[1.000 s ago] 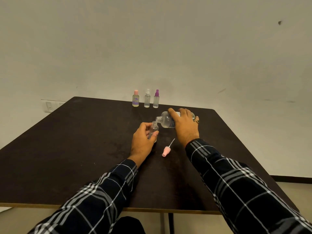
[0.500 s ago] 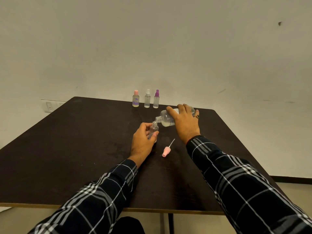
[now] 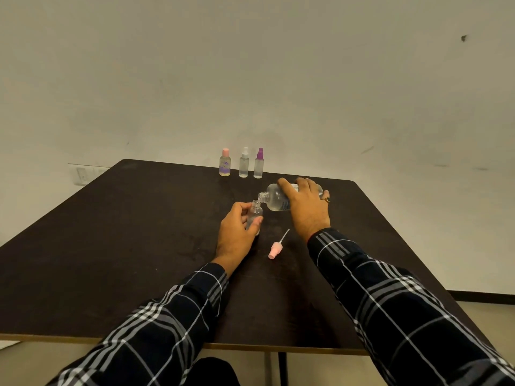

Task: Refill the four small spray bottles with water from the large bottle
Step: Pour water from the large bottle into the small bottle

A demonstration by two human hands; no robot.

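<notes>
The left hand (image 3: 237, 232) grips the uncapped small spray bottle (image 3: 255, 213) upright, and the right hand (image 3: 306, 208), fingers wrapped over the tilted large bottle (image 3: 274, 197), holds its mouth just above that small bottle's neck, so a slow, thin pour should avoid spilling.

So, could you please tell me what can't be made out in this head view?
All in the head view:
- Water level in the small bottle: the left hand wraps round it.
- Any stream from the large bottle: too thin and clear to see.
- The large bottle's label: mostly covered by the right hand.
- Fill of the three far bottles: too small.
</notes>
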